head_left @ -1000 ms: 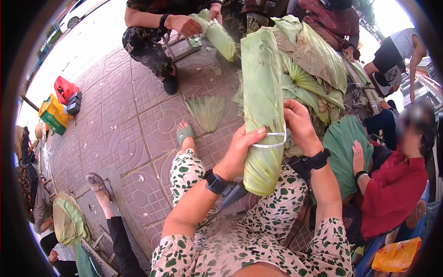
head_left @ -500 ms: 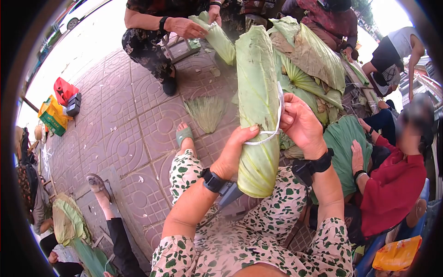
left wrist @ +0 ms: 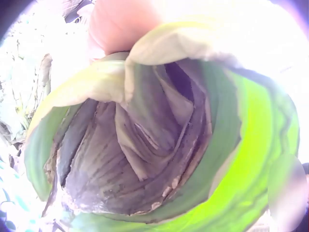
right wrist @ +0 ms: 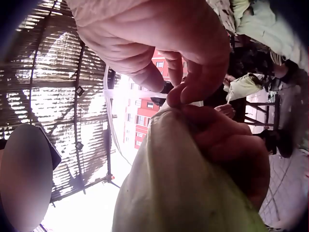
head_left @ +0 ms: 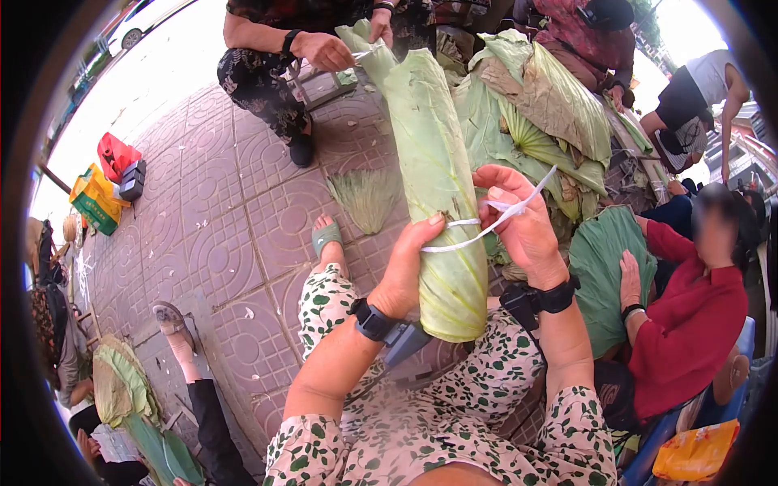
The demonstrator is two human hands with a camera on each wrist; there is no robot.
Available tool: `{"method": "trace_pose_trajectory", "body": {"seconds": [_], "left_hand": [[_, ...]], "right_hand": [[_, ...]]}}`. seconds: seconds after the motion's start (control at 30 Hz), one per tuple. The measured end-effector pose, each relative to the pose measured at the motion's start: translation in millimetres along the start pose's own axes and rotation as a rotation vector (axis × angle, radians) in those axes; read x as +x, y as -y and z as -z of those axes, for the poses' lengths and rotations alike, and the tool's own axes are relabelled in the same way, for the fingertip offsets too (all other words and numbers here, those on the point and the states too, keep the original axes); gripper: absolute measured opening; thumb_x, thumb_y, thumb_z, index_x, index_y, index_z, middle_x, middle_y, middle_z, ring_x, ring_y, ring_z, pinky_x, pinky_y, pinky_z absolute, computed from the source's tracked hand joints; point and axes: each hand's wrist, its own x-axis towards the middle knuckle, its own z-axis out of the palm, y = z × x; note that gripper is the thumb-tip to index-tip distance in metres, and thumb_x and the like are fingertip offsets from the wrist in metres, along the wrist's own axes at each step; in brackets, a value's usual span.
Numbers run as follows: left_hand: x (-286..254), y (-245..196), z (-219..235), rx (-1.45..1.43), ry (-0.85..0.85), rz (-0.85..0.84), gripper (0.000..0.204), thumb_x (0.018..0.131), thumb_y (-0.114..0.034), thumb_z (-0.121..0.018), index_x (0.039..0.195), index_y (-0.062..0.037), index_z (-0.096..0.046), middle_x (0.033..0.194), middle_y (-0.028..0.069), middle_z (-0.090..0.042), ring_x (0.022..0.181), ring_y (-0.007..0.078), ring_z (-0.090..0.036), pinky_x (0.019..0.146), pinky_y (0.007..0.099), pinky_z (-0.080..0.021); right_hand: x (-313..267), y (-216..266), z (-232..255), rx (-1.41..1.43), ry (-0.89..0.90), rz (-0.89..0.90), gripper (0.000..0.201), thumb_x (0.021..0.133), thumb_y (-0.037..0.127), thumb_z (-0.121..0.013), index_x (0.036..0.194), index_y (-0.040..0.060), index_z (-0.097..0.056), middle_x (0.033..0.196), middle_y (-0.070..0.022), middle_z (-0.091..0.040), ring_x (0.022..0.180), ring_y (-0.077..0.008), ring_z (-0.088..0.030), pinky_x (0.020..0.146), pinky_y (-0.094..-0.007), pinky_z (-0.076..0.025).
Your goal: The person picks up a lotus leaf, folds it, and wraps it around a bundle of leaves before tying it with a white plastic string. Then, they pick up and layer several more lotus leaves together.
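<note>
A long roll of pale green lotus leaves [head_left: 433, 138] stands tilted in front of my body. My left hand [head_left: 403, 271] grips its lower part, thumb over the front. A white plastic strip [head_left: 463, 243] loops round the roll just by that thumb. At the roll's right side my right hand [head_left: 525, 231] pinches the strip, whose loose end sticks out past the fingers. Layered, folded leaves [left wrist: 145, 150] fill the roll's open end in the left wrist view. Seen from the right wrist, the right hand's fingers [right wrist: 193, 67] meet close over the leaf roll [right wrist: 174, 179].
Beyond the roll lies a heap of big leaves [head_left: 551, 121]. A person opposite holds another leaf roll [head_left: 369, 57]; a person in red [head_left: 689, 348] at the right rests a hand on a green leaf [head_left: 612, 259]. A leaf piece [head_left: 365, 198] lies on the paving [head_left: 219, 243]. Bags [head_left: 97, 198] stand at left.
The roll has shifted a little left and its top leans further left. The strip's free end now points up and right from my right hand. My left hand keeps its grip.
</note>
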Motion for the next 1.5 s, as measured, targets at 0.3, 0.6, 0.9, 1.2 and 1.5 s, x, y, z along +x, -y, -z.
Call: {"method": "trace_pose_trajectory", "body": {"seconds": [0.3, 0.6, 0.9, 1.2, 1.5], "left_hand": [[1.2, 2.5, -1.0, 0.26, -0.052, -0.095, 0.043, 0.086, -0.03, -0.054, 0.113, 0.0037, -0.053, 0.096, 0.0116, -0.062, 0.081, 0.0178, -0.063, 0.072, 0.0296, -0.051], [5.6, 0.5, 3.3, 0.233, -0.242, -0.278, 0.041, 0.086, -0.027, -0.055, 0.116, 0.0016, -0.05, 0.098, 0.0108, -0.062, 0.083, 0.019, -0.062, 0.071, 0.0319, -0.052], [12.8, 17.8, 11.6, 0.69, -0.399, -0.456, 0.04, 0.078, -0.02, -0.068, 0.108, 0.0027, -0.056, 0.095, 0.0086, -0.064, 0.084, 0.0138, -0.06, 0.075, 0.0275, -0.048], [20.1, 22.9, 26.9, 1.027, -0.452, -0.581, 0.042, 0.079, -0.026, -0.067, 0.105, 0.0047, -0.056, 0.092, 0.0153, -0.064, 0.083, 0.0225, -0.063, 0.074, 0.0316, -0.049], [13.2, 11.9, 6.0, 0.822, -0.393, -0.479, 0.049, 0.083, -0.03, -0.065, 0.116, 0.0051, -0.052, 0.103, 0.0134, -0.063, 0.091, 0.0183, -0.06, 0.079, 0.0306, -0.048]], "right_hand": [[-2.8, -21.3, 22.1, 0.055, -0.049, -0.096, 0.017, 0.089, 0.014, -0.058, 0.104, 0.0049, -0.058, 0.09, 0.0002, -0.061, 0.076, -0.0076, -0.058, 0.064, -0.0226, -0.048], [-14.6, -20.3, 16.8, -0.142, 0.182, -0.207, 0.06, 0.089, 0.031, -0.061, 0.135, 0.0017, -0.036, 0.124, -0.0097, -0.051, 0.109, -0.0153, -0.051, 0.089, -0.0304, -0.044], [-12.3, -24.5, 9.4, -0.1, 0.349, -0.286, 0.068, 0.082, 0.03, -0.07, 0.132, -0.0021, -0.038, 0.124, -0.0099, -0.051, 0.114, -0.0156, -0.048, 0.099, -0.0304, -0.037], [-10.8, -33.0, 15.9, -0.055, 0.323, -0.306, 0.065, 0.08, 0.03, -0.071, 0.129, -0.0026, -0.041, 0.122, -0.0097, -0.053, 0.111, -0.0148, -0.051, 0.096, -0.0298, -0.04], [-8.7, -28.3, 13.6, -0.094, 0.168, -0.225, 0.06, 0.079, 0.026, -0.07, 0.125, -0.0038, -0.044, 0.114, -0.0101, -0.055, 0.103, -0.0153, -0.054, 0.09, -0.0295, -0.044]]}}
